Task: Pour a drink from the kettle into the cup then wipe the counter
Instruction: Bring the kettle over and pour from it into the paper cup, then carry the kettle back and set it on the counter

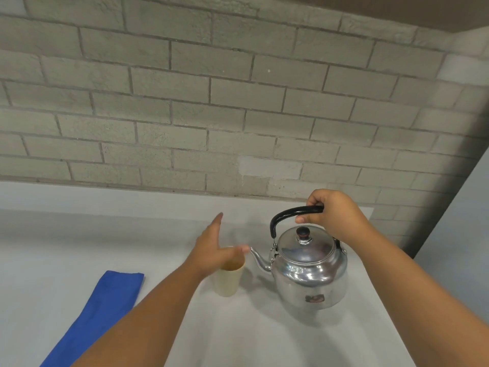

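Far left, near edge: blue cloth (98, 316), folded into a long strip, lying flat on the pale grey counter (79, 234) and running diagonally from the bottom edge up toward the right. Well apart from the cup, untouched by either hand.

Further right, centre: left hand (214, 251), arm reaching in from the lower left, fingers spread and extended, blurred, thumb out toward the right. Gripping nothing. Hovering over and partly in front of the cream cup (229, 280), hiding the near-left part of its rim; whether touching the rim, cannot tell. Cup upright on the counter, brownish inside near the top, contents not clear.

Just right of the cup: spout (260, 259) of the steel kettle (309, 276), pointing left, tip close beside the cup rim and the thumb. Kettle body upright, lid on with a dark knob (303, 232), small label on the near side. Resting on the counter or just lifted, cannot tell.

Above the lid: black arched handle (288, 214), raised. Right hand (333, 214) closed around its top right part, fingers curled over, thumb below.

Behind everything: grey brick wall (211, 102) along the far edge of the counter.
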